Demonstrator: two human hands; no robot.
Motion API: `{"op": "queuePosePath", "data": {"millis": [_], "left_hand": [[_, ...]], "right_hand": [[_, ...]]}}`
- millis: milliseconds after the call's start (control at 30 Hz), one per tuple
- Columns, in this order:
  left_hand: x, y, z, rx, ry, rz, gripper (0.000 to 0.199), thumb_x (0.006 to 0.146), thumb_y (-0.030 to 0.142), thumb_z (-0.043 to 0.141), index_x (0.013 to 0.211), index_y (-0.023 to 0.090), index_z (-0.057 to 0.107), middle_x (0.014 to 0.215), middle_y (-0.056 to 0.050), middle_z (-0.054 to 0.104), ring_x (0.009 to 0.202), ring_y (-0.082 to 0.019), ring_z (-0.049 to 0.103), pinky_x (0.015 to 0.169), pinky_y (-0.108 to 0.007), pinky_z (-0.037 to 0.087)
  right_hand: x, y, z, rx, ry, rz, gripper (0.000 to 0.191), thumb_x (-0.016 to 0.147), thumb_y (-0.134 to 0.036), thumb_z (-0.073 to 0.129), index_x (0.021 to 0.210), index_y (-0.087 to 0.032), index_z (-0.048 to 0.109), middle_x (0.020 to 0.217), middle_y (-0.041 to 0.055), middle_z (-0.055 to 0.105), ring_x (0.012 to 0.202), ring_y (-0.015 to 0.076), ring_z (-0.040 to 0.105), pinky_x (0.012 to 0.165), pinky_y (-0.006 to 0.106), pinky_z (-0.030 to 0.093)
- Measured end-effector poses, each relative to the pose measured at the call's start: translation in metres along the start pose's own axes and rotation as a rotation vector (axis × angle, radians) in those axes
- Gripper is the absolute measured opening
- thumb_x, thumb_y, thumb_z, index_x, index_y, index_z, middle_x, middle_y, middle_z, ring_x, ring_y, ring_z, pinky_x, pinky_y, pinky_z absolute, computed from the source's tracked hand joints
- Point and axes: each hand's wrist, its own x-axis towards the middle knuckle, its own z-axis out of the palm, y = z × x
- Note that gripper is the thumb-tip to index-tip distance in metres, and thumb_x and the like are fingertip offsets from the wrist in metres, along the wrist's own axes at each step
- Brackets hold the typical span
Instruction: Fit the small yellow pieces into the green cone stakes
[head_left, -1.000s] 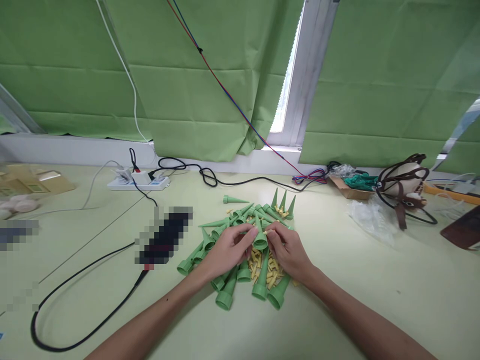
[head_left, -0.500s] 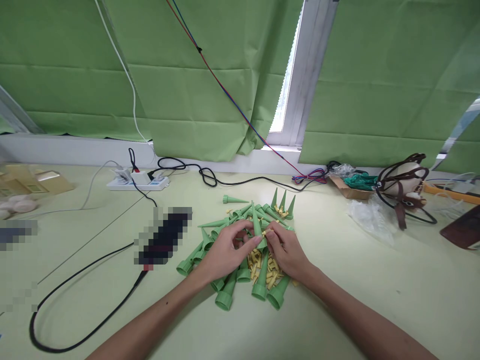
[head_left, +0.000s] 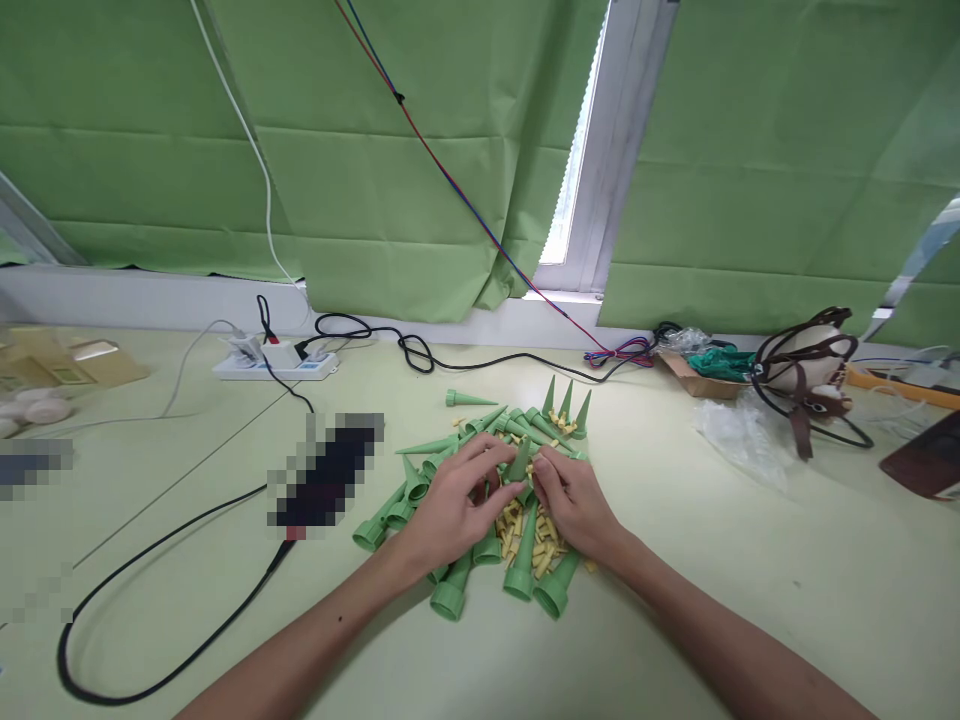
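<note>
My left hand (head_left: 461, 500) is closed round a green cone (head_left: 520, 464), its tip pointing up and away. Close on its right, my right hand (head_left: 574, 500) pinches at the cone's side, with a bit of yellow at the fingertips, perhaps a small yellow piece. Under and around both hands lies a pile of green cones (head_left: 448, 592) with round collars. Small yellow pieces (head_left: 544, 550) are heaped among them. Behind the pile, three green cones (head_left: 568, 402) stand upright with yellow pieces at their bases. One more cone (head_left: 469, 399) lies apart at the back.
A pixelated dark device (head_left: 330, 475) with a black cable lies to the left. A white power strip (head_left: 277, 368) is at the back left. At the back right are a cardboard box (head_left: 701, 378), clear plastic (head_left: 742, 435) and a bag (head_left: 806, 365).
The cone in my left hand has tilted, so it looks shorter, and my left fingers have shifted along it. My right hand has hardly moved.
</note>
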Motion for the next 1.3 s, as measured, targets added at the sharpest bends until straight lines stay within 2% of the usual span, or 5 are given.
{"op": "queuePosePath", "data": {"millis": [433,667,833,967,1300], "left_hand": [[-0.003,-0.006,0.004,0.072,0.036,0.101,0.024,0.096,0.020,0.050,0.118,0.024,0.059,0.109,-0.007,0.056,0.066,-0.010,0.052,0.056,-0.023,0.045],[-0.004,0.000,0.000,0.024,0.113,0.118,0.025,0.100,0.030,0.042,0.120,0.023,0.056,0.108,-0.008,0.058,0.068,-0.012,0.053,0.060,-0.025,0.046],[-0.002,0.003,-0.002,0.060,0.214,0.001,0.038,0.103,0.034,0.029,0.090,0.017,0.061,0.083,-0.005,0.062,0.066,-0.015,0.053,0.065,-0.028,0.043],[0.001,0.004,-0.001,0.137,0.133,-0.130,0.049,0.102,0.040,0.033,0.066,0.016,0.056,0.063,-0.002,0.055,0.060,-0.015,0.049,0.061,-0.028,0.038],[0.004,0.004,-0.001,-0.042,-0.059,-0.276,0.050,0.098,0.048,0.038,0.059,0.018,0.042,0.054,0.003,0.040,0.051,-0.012,0.036,0.052,-0.026,0.028]], "right_hand": [[0.002,-0.005,0.000,-0.017,0.024,0.012,0.045,0.103,-0.041,0.031,0.063,-0.021,0.040,0.053,-0.0033,0.043,0.048,0.0119,0.039,0.052,0.027,0.031],[0.003,-0.006,0.000,0.054,0.069,0.059,0.044,0.101,-0.044,0.035,0.063,-0.023,0.041,0.054,-0.0017,0.047,0.048,0.0136,0.043,0.051,0.028,0.035],[0.002,-0.003,0.000,0.089,0.105,0.069,0.044,0.101,-0.046,0.036,0.064,-0.023,0.042,0.055,-0.0004,0.049,0.050,0.0148,0.046,0.051,0.029,0.037],[0.001,-0.001,0.000,0.095,0.113,0.061,0.042,0.101,-0.046,0.037,0.067,-0.023,0.044,0.058,-0.0003,0.050,0.052,0.0150,0.046,0.050,0.028,0.037],[0.001,-0.007,-0.003,0.021,0.027,-0.072,0.036,0.101,-0.039,0.036,0.072,-0.022,0.048,0.062,-0.0014,0.049,0.055,0.0139,0.046,0.057,0.027,0.038]]}}
